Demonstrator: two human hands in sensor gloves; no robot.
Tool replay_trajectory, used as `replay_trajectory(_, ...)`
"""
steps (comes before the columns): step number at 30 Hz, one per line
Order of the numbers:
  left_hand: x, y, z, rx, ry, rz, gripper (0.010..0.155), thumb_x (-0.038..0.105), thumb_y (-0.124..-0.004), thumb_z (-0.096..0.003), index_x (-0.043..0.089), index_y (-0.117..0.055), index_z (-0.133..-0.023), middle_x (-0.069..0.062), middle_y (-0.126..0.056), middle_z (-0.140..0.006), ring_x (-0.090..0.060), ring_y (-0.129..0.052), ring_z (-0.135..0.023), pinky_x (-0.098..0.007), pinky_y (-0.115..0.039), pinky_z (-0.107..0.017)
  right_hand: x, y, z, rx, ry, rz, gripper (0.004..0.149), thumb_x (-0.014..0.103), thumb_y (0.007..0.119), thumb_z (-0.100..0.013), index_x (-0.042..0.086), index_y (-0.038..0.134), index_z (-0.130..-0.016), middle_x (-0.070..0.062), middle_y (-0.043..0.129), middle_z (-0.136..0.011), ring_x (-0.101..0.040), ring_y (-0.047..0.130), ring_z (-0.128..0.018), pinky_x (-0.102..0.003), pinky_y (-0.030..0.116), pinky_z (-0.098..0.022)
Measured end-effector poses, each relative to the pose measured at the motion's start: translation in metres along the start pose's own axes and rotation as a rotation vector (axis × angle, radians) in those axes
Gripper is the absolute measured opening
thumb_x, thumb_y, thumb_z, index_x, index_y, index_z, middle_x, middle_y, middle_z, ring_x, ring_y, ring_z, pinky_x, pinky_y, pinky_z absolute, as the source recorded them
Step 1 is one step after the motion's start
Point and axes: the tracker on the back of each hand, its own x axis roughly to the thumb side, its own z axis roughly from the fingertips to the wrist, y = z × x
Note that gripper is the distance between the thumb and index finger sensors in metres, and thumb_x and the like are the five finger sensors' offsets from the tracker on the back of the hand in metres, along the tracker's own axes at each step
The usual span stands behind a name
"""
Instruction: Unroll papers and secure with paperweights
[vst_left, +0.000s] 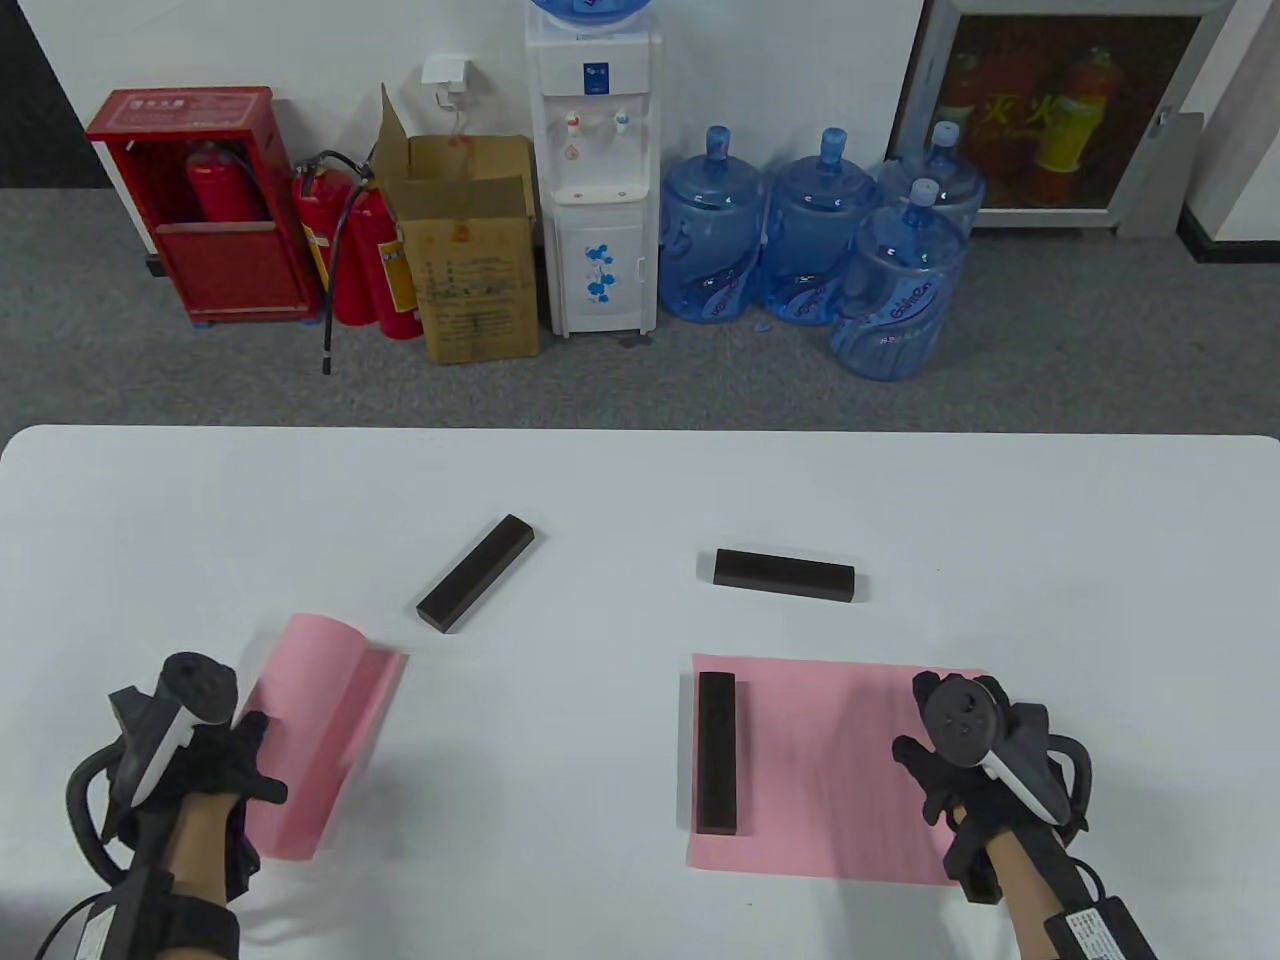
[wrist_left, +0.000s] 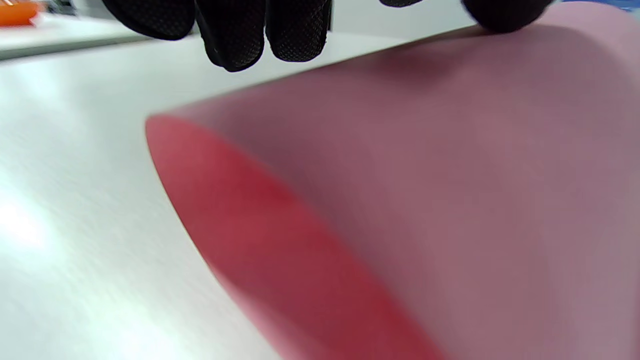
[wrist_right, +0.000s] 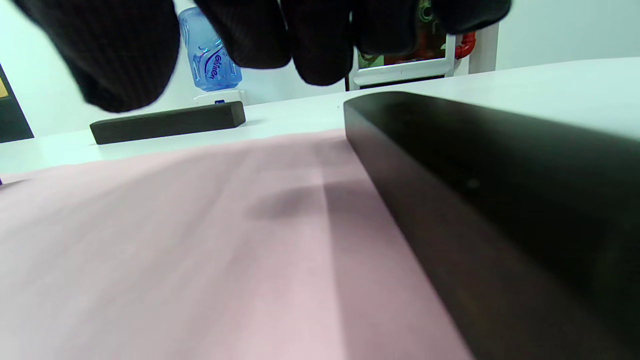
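Observation:
A pink paper (vst_left: 325, 725), still curled into a loose roll, lies at the table's front left. My left hand (vst_left: 262, 755) grips it along its left side; in the left wrist view the roll (wrist_left: 400, 200) fills the frame under my fingertips (wrist_left: 235, 35). A second pink paper (vst_left: 830, 760) lies flat at the front right with a dark paperweight bar (vst_left: 716, 752) on its left edge. My right hand (vst_left: 935, 740) hovers over its right edge, where another bar (wrist_right: 500, 200) lies, mostly hidden under the hand in the table view. My right fingers (wrist_right: 310, 45) hang clear of the bar.
Two loose dark paperweight bars lie farther back on the white table (vst_left: 640, 480): one slanted at centre left (vst_left: 475, 587), one level at centre right (vst_left: 785, 575), which also shows in the right wrist view (wrist_right: 167, 122). Floor clutter stands beyond the far edge.

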Motion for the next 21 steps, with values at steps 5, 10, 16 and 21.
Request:
replay_trajectory(5,0.023,-0.012,0.006,-0.086,-0.102,-0.022,0.081,0.067,-0.063,-0.0452,0.049,-0.020,-0.111,-0.012,-0.047,-0.125,-0.048,-0.062,-0.108,-0.066,-0.053,-0.075,0.000,0.000,0.000,0.005,-0.004,0.006,0.077,0.053,0.079,-0.037,0.023,0.058,-0.105,-0.009,0.055,-0.109,-0.040,0.048,-0.105,-0.063,0.045,-0.073)
replay_trajectory(10,0.047,-0.026,0.013,-0.088,-0.145,-0.083,0.089,0.065,-0.069,-0.0448,0.048,-0.005,-0.105,-0.014,-0.042,-0.123,-0.041,-0.081,-0.094,-0.059,-0.068,-0.065,0.000,0.000,0.001,0.006,-0.007,0.006,0.077,0.053,0.079,-0.037,0.023,0.058,-0.105,-0.009,0.054,-0.109,-0.040,0.048,-0.105,-0.063,0.045,-0.073)
replay_trajectory(16,0.065,-0.008,0.036,0.033,-0.214,-0.022,0.088,0.052,-0.075,-0.0481,0.046,-0.008,-0.104,-0.013,-0.055,-0.116,-0.024,-0.100,-0.068,-0.050,-0.080,-0.052,-0.001,0.000,0.000,0.007,-0.014,-0.005,0.077,0.052,0.079,-0.037,0.023,0.058,-0.105,-0.009,0.055,-0.109,-0.040,0.048,-0.105,-0.063,0.045,-0.073)
replay_trajectory(21,0.087,0.025,0.075,0.147,-0.368,0.196,0.084,0.048,-0.074,-0.0496,0.046,-0.011,-0.105,-0.013,-0.059,-0.114,-0.022,-0.101,-0.063,-0.048,-0.082,-0.049,0.000,0.001,0.000,0.010,-0.020,-0.012,0.077,0.052,0.079,-0.037,0.023,0.058,-0.105,-0.009,0.055,-0.109,-0.040,0.048,-0.105,-0.063,0.045,-0.073)
